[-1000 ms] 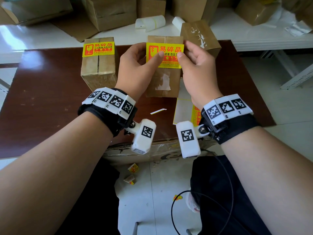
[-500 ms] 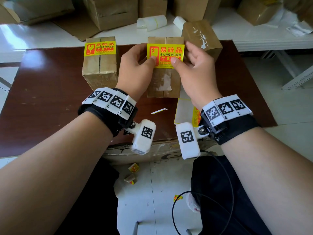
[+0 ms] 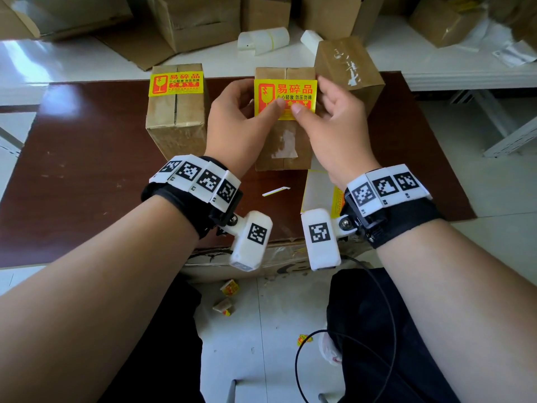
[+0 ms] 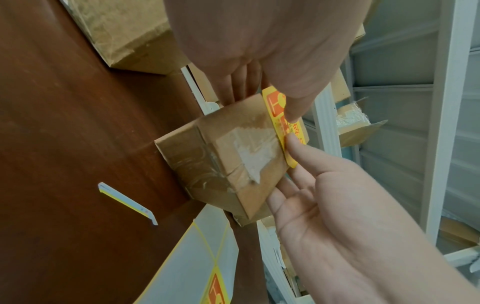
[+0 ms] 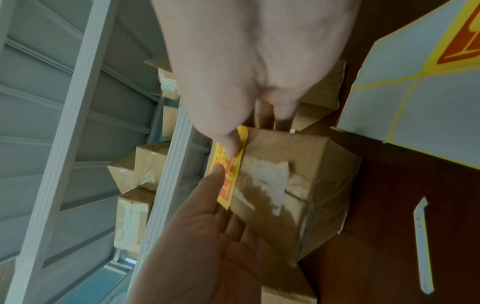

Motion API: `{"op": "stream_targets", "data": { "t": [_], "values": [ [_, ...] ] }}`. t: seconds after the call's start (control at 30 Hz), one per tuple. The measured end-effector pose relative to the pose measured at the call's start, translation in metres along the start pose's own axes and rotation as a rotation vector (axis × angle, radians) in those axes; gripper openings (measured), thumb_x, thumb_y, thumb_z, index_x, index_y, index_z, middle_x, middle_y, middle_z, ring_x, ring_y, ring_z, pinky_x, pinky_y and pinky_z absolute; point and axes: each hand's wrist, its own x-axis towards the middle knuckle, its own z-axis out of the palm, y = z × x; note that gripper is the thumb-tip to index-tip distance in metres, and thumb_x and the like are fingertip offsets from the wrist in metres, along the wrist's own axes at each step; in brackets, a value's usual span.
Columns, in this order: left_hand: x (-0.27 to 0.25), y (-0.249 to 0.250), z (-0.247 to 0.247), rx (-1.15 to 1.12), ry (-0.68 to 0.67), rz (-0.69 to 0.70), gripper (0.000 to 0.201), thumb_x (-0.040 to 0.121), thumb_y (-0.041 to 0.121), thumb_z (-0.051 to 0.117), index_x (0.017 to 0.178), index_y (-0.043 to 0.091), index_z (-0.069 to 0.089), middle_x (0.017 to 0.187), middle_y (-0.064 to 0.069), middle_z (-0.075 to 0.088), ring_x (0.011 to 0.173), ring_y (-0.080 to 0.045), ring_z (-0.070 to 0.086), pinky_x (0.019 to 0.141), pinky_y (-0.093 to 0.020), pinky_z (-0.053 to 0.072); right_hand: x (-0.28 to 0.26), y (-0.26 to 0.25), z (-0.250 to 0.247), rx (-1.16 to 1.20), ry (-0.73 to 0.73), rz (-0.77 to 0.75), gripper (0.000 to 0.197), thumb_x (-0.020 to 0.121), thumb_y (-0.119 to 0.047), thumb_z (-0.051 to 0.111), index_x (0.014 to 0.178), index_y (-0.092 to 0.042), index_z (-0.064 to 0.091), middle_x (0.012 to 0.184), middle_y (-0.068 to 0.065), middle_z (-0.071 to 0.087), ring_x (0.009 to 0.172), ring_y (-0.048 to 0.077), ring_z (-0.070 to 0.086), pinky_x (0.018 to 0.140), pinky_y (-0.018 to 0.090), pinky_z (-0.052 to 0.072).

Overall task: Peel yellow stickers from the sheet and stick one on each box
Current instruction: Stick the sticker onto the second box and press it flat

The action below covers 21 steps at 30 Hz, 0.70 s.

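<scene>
From the head camera, a person leans over a dark brown surface [image 3: 87, 170] with three cardboard boxes on it. The middle box [image 3: 283, 146] stands between the two hands. The left hand [image 3: 235, 123] and the right hand [image 3: 334, 126] each press a thumb onto the lower edge of a yellow sticker [image 3: 286, 94] lying on the box top, while their fingers curl around the box's sides. The left box [image 3: 177, 123] already carries its own yellow label [image 3: 175, 84]. A third box [image 3: 348, 71] sits just behind the right hand, tilted, showing no sticker. The sticker sheet [image 3: 318, 190] lies near the surface's front edge, partly under the right wrist, and a thin strip of backing paper [image 3: 276, 191] lies beside it.

From the left wrist camera, the left thumb rests on the sticker [image 4: 279, 115] at the box's top edge, and the right thumb touches it from the other side. The sheet [image 4: 192, 257] lies near the box.

From the right wrist camera, both thumbs bear on the sticker [image 5: 230, 174], which overhangs the box [image 5: 298, 174] corner slightly.
</scene>
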Motion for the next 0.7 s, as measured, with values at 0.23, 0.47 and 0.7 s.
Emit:
{"op": "stream_targets", "data": {
  "t": [0.23, 0.47, 0.7],
  "values": [
    [-0.006, 0.001, 0.002, 0.03, 0.014, 0.009, 0.045, 0.088, 0.028, 0.084, 0.127, 0.012, 0.069, 0.116, 0.005, 0.078, 0.106, -0.006, 0.075, 0.099, -0.036, 0.062, -0.001, 0.0, 0.007, -0.081, 0.038, -0.031, 0.077, 0.089, -0.047, 0.08, 0.159, -0.022, 0.057, 0.14, -0.008, 0.075, 0.13, 0.006, 0.07, 0.113, 0.041, 0.058],
    [-0.001, 0.004, -0.003, 0.035, 0.027, -0.018, 0.026, 0.097, 0.025, 0.072, 0.118, 0.012, 0.075, 0.107, 0.006, 0.08, 0.101, -0.006, 0.076, 0.095, -0.036, 0.063, 0.002, 0.003, 0.001, -0.111, 0.064, -0.074, 0.081, 0.082, -0.049, 0.091, 0.152, -0.022, 0.063, 0.131, -0.008, 0.078, 0.122, 0.008, 0.074, 0.106, 0.042, 0.063],
    [0.007, 0.008, -0.011, 0.03, -0.07, 0.035, 0.046, 0.098, 0.021, 0.07, 0.142, 0.013, 0.062, 0.112, -0.002, 0.079, 0.102, -0.01, 0.077, 0.088, -0.026, 0.062, 0.004, -0.001, -0.006, -0.097, 0.11, -0.051, 0.06, 0.09, -0.031, 0.088, 0.145, -0.018, 0.069, 0.126, -0.006, 0.08, 0.117, 0.006, 0.076, 0.104, 0.04, 0.064]
  ]
}}
